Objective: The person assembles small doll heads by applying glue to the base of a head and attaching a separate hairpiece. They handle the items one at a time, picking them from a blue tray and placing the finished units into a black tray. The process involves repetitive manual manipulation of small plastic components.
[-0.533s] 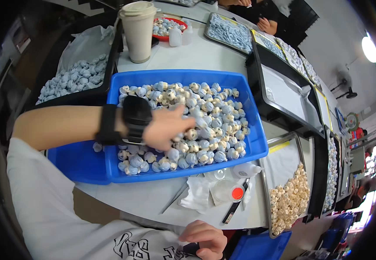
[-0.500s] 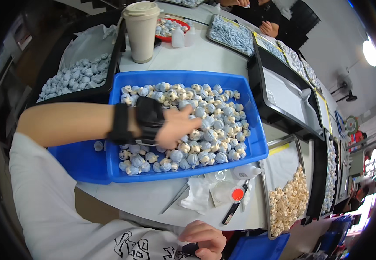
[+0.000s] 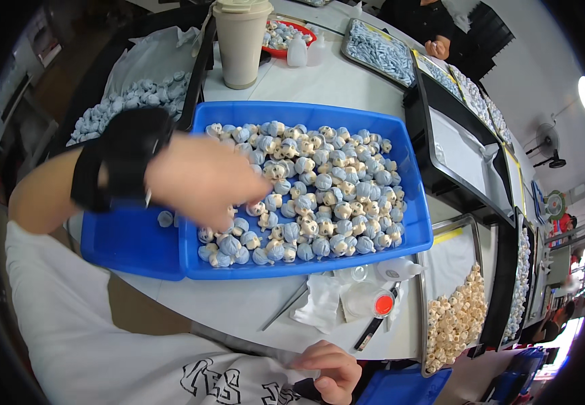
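Observation:
My left hand [image 3: 206, 177], smeared by motion, is over the left part of a blue plastic bin [image 3: 306, 270]. A black band and a black device sit on its wrist. Its fingertips are low over small round cream-and-pale-blue figure pieces [image 3: 323, 181], several showing little faces; whether it grips one cannot be made out. These pieces lie heaped in the bin. At the lower edge my right hand [image 3: 333, 370] rests near my shirt, fingers loosely curled and thumb apart, with no object visible in it.
A second blue bin [image 3: 130, 250] adjoins at left. A lidded cup [image 3: 242, 47] stands behind. Tweezers [image 3: 284, 309], a red-topped jar [image 3: 373, 302] and a squeeze bottle [image 3: 400, 268] lie in front. A tray of cream pieces [image 3: 454, 317] is at right. A co-worker's hand [image 3: 437, 47] shows at back.
My left hand has moved left from the middle of the bin toward its left side. The whole view has shifted slightly; my right hand stays at the lower edge.

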A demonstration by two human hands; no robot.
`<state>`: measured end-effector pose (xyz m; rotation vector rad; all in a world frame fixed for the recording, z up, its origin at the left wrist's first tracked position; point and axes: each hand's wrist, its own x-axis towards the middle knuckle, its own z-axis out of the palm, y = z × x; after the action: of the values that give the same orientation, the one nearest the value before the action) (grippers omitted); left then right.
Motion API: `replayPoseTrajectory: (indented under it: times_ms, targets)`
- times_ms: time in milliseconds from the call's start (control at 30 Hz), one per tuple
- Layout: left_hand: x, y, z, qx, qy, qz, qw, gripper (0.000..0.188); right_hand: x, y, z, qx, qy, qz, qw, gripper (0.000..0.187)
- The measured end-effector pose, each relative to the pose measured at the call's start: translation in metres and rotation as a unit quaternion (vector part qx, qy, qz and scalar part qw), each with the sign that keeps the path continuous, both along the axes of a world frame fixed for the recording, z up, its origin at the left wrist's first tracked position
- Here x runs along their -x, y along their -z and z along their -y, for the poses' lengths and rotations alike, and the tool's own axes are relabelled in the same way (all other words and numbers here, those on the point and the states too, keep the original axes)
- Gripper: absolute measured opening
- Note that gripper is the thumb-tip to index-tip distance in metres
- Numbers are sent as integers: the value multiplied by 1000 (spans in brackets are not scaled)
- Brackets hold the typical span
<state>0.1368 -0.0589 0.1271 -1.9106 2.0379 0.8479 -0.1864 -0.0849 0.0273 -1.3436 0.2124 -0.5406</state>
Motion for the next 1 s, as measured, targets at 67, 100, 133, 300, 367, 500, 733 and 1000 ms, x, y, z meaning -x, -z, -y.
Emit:
replayPoseTrajectory:
  times_ms: [67, 100, 133, 300, 367, 500, 733, 1000]
  targets:
    - [13, 22, -22, -73, 64, 31, 995, 26, 1, 3, 2, -7, -2, 1, 1000, 28]
    - [22, 39, -34, -15, 27, 20, 999, 24, -1, 3, 3, -8, -12, 2, 1000, 27]
    - [26, 51, -40, 99, 16, -37, 994, 21, -3, 2, 3, -8, -25, 1, 1000, 26]
    - [28, 49, -12, 134, -134, -143, 972, 23, -15, -11, 10, 99, -87, 2, 991, 25]
    - [24, 32, -38, 225, -89, -206, 948, 31, -14, -13, 10, 101, -99, -6, 990, 25]
    - [0, -10, -85, 208, -242, -164, 934, 25, 8, 2, 8, 78, -24, -33, 996, 24]
    - [10, 66, -134, 178, -321, -9, 930, 88, 2, -3, 11, 49, -27, -48, 997, 20]
    - [-10, 84, -116, 208, -354, -79, 909, 75, -4, -5, 20, 108, -40, -29, 993, 15]
